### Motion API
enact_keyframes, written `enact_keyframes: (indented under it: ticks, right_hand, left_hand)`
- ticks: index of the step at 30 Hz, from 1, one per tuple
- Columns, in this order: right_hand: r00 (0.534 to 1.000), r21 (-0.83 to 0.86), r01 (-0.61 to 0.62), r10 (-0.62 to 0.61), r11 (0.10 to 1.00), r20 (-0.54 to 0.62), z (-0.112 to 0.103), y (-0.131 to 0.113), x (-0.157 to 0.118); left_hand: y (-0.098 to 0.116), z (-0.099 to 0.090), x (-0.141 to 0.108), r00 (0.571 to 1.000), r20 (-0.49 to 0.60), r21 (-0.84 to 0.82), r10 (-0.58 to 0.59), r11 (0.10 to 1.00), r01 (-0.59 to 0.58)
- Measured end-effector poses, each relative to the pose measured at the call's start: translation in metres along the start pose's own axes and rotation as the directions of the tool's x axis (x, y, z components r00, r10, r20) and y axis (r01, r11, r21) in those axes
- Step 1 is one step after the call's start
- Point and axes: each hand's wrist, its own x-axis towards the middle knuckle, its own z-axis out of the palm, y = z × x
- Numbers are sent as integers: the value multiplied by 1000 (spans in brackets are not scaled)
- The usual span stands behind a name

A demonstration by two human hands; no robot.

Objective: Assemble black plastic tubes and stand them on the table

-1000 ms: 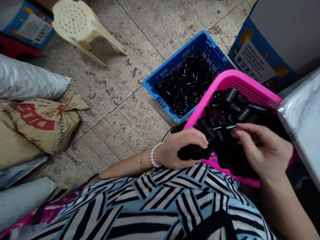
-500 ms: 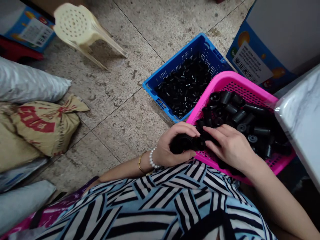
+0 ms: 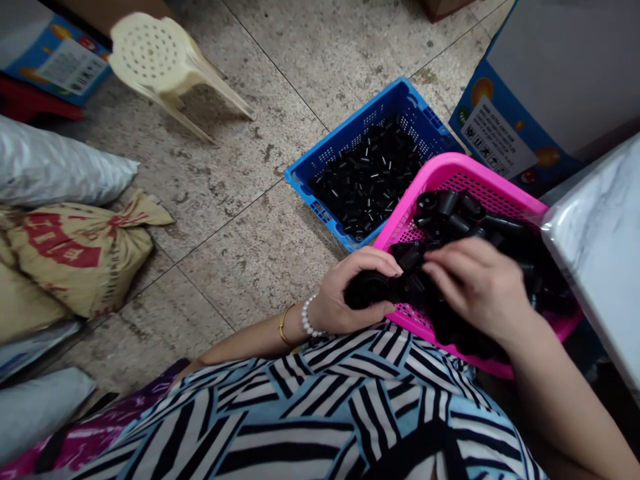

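My left hand (image 3: pixel 345 287), with a white bead bracelet at the wrist, is closed around a black round plastic part (image 3: pixel 367 290) at the near left edge of the pink basket (image 3: pixel 400 215). Over the basket, my right hand (image 3: pixel 480 283) has its thumb and fingers pinched together, a short way right of the held part. Whatever sits between those fingertips is too dark and small to name. Black cylindrical plastic pieces (image 3: pixel 453 213) fill the basket beneath and beyond the right hand.
A blue crate (image 3: pixel 320 150) of small black tubes stands on the floor beyond the basket. A white marbled surface (image 3: pixel 600 247) juts in at right, near a printed carton (image 3: pixel 505 137). A cream stool (image 3: pixel 150 53) and tied sacks (image 3: pixel 90 253) are at left.
My right hand has drawn away to the right from the part in my left hand, its fingers still pinched. My left hand keeps its hold almost in place.
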Motion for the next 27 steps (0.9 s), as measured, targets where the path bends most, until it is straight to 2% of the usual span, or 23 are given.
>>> enact_keyframes:
  ticks: [2,3,6,9,15,18,21,23,25,27]
  right_hand:
    - [982,-87,-110,94,990,-167,-2,23,11]
    - [978,-128,-132,108,983,-176,-1,33,18]
    - [998,-195,-59,59,979,-7,9,47,29]
    - [992,-198,3,22,980,124,21,30,18]
    - [977,-114,72,-47,991,209,28,-23,-28]
    - [980,-31,123,-117,992,162,20,-31,-36]
    - [981,102,186,-190,977,31,2,-22,-33]
    - [988,99,138,-130,986,-82,-9,-6,-27]
    - [985,26,6,-1,1000,-174,-13,13,-21]
    - [983,-63,-105,94,992,-161,-6,26,-17]
  left_hand:
    - [-1,1,1,1000,-6,-21,9,1000,-9]
    - [-2,1,1,1000,-9,-30,12,999,-12]
    - [-3,1,1,1000,-26,-26,1,1000,-2]
    - [-5,0,-1,997,-61,-31,-51,998,50]
    - [-4,-2,2,998,-56,-34,-40,999,39]
    - [-4,-1,3,998,-42,-50,-36,998,34]
    - [-4,0,2,999,-29,-35,-22,999,21]
    - [-4,1,1,1000,-26,-9,-17,1000,16]
    - [-3,3,0,1000,-31,6,-7,1000,7]
    - [0,5,0,999,-46,11,-16,1000,16]
